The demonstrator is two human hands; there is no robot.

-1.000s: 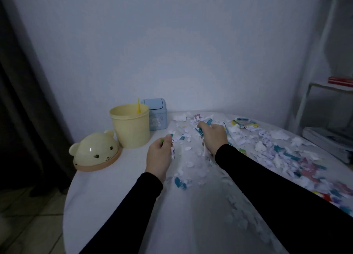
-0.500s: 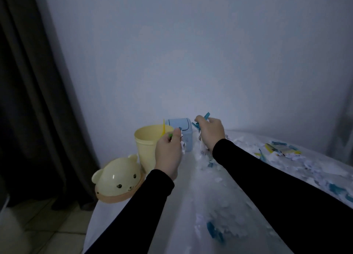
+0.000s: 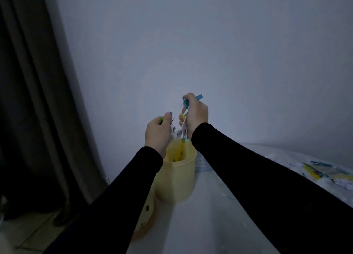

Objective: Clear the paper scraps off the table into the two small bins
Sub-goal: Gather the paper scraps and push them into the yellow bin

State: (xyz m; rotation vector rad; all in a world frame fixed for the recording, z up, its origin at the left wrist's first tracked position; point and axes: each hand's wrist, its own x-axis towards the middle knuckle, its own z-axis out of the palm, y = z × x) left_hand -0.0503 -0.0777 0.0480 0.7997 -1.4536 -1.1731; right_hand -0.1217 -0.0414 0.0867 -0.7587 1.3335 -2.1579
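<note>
Both hands (image 3: 158,132) (image 3: 195,114) have risen over the yellow bin (image 3: 176,177), fingers clenched on scraps (image 3: 186,103).

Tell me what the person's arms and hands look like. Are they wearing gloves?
No gloves. Both arms are covered by long, plain black sleeves that end at the wrists. The left hand and the right hand are bare, with no rings, watch or bracelet visible. The picture is too dim and blurry to show whether the nails are painted.
</note>
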